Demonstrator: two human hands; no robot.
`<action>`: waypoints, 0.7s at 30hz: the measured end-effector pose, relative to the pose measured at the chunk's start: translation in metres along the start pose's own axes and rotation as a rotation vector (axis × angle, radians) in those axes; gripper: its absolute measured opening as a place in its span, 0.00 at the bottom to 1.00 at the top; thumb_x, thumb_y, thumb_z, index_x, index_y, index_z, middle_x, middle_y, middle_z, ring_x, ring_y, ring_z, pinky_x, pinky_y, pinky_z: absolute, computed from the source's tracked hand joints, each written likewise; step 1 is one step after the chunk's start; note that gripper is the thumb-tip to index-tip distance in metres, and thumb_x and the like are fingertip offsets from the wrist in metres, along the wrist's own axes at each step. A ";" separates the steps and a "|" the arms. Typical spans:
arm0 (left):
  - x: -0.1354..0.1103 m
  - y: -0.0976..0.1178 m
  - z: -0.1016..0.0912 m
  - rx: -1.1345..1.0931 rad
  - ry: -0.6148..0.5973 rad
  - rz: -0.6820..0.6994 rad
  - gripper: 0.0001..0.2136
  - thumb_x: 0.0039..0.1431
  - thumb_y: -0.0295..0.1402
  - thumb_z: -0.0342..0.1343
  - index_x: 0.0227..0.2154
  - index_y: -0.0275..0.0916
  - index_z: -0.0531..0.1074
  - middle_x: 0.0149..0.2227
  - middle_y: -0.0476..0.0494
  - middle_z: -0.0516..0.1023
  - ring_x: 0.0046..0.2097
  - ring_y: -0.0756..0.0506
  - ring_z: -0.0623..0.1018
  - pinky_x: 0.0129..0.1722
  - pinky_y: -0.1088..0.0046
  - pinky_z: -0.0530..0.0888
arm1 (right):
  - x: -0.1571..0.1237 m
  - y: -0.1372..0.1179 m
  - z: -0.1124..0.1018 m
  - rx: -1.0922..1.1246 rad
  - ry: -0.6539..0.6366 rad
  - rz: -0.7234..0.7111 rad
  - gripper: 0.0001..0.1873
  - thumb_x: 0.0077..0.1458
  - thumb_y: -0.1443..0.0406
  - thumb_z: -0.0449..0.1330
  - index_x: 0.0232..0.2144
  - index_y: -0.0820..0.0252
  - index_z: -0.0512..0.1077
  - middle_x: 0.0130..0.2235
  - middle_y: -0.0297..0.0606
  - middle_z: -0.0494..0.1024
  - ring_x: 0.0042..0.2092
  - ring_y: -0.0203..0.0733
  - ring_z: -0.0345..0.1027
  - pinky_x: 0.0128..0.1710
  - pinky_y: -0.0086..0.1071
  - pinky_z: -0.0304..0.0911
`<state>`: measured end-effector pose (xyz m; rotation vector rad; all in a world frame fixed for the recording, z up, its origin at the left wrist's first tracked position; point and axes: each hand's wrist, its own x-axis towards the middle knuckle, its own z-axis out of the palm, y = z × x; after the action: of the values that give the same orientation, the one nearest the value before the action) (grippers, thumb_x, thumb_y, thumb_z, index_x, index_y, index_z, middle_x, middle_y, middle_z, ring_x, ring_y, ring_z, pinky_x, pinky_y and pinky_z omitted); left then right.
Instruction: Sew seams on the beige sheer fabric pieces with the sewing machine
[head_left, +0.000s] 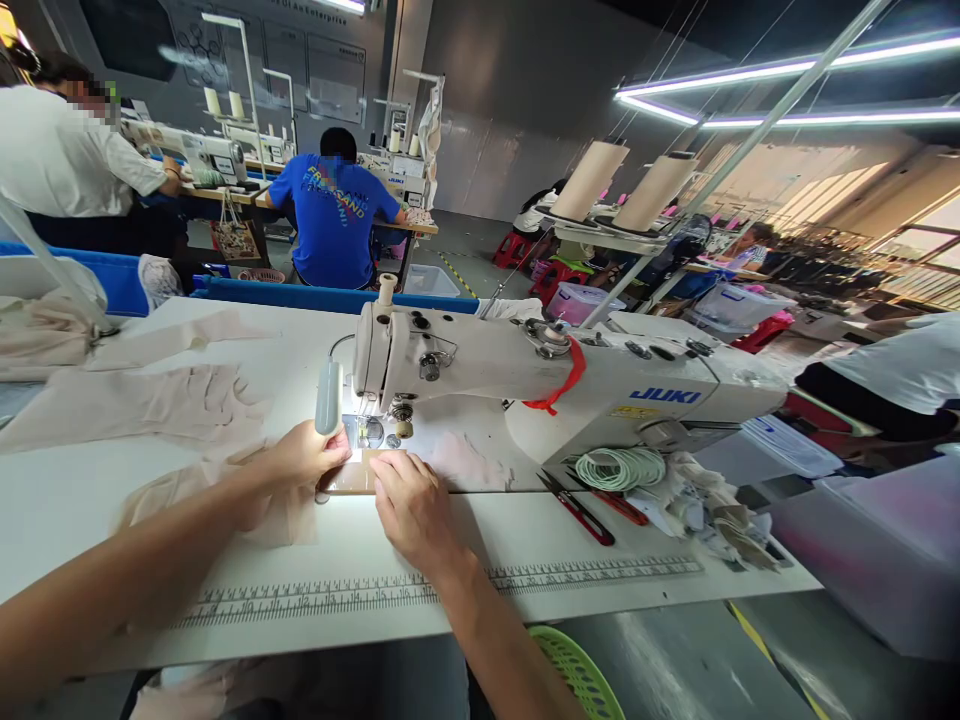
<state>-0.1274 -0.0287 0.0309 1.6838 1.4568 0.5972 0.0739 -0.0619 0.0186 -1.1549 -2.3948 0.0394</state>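
Observation:
My left hand [311, 455] is closed, thumb and fingers pinched beside the needle area of a white sewing machine [480, 350]. Sheer pale-pink fabric [289, 515] trails out from under this hand and wrist, so I take the pinch to be on it. Just right of the needle plate, my right hand [411, 505] is closed too, its fingers curled down at the brownish plate [352, 478] in front of the presser foot. Whatever lies under those fingertips is hidden. A grey lamp [328, 398] hangs above my left fingers. Another pale fabric piece [472, 460] lies under the machine arm.
Thread snips [577, 508], a coil of mint-green cord [621, 468] and fabric scraps [712, 505] lie at the right. A printed ruler [360, 597] runs along the front edge. Cut fabric pieces [135, 405] spread leftward. Co-workers sit at machines beyond; a green basket [574, 675] stands below.

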 end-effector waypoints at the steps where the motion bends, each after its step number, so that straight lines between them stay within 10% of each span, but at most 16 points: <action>1: 0.000 0.000 0.000 -0.016 -0.009 -0.008 0.09 0.50 0.39 0.51 0.23 0.42 0.60 0.18 0.55 0.66 0.23 0.49 0.69 0.24 0.74 0.65 | 0.001 0.000 0.000 -0.012 -0.009 0.006 0.11 0.61 0.73 0.49 0.36 0.60 0.70 0.38 0.38 0.73 0.39 0.40 0.63 0.38 0.34 0.58; 13: -0.001 0.006 -0.004 0.277 0.013 0.010 0.07 0.55 0.39 0.49 0.26 0.42 0.64 0.23 0.51 0.71 0.27 0.46 0.70 0.29 0.70 0.66 | 0.009 -0.007 0.003 -0.205 -0.090 -0.059 0.14 0.57 0.71 0.54 0.45 0.57 0.71 0.40 0.38 0.72 0.37 0.43 0.61 0.33 0.36 0.51; 21: -0.031 -0.003 0.020 0.839 0.206 0.641 0.13 0.58 0.21 0.41 0.35 0.33 0.71 0.40 0.34 0.74 0.39 0.40 0.74 0.38 0.62 0.73 | 0.009 -0.008 0.005 -0.228 -0.101 -0.063 0.10 0.59 0.69 0.53 0.41 0.59 0.72 0.39 0.40 0.72 0.37 0.43 0.60 0.33 0.37 0.52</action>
<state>-0.1201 -0.0637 0.0219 2.8779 1.3822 0.5238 0.0607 -0.0593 0.0199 -1.2015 -2.5760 -0.2063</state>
